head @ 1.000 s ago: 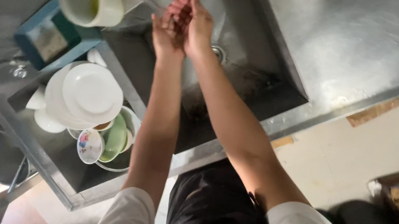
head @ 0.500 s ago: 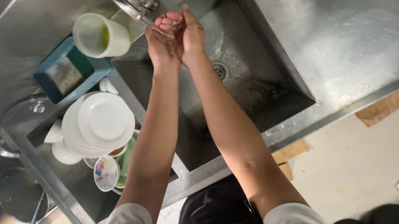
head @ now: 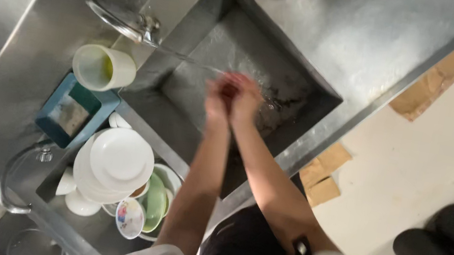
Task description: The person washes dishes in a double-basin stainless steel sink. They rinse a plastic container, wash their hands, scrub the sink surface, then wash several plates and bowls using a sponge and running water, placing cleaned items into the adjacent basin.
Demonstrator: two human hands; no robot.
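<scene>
My left hand [head: 218, 98] and my right hand [head: 246, 95] are pressed together over a steel sink basin [head: 228, 29], blurred by motion. A thin stream of water [head: 189, 60] runs from the faucet [head: 128, 22] at the basin's left rim and reaches my hands. Neither hand holds an object; the fingers lie loosely against each other. Both forearms reach up from the bottom of the view, with white sleeves at the shoulders.
A cream cup [head: 103, 68] and a blue tray [head: 72, 114] holding a sponge sit on the ledge left of the basin. A second basin [head: 50, 211] holds stacked white plates [head: 116, 164], a green bowl [head: 155, 201] and a patterned dish [head: 130, 218]. Cardboard [head: 323, 174] lies on the floor.
My hands have drawn away from the spout toward the middle of the basin, still rubbing together. The view has tilted and shows more of the counter and floor.
</scene>
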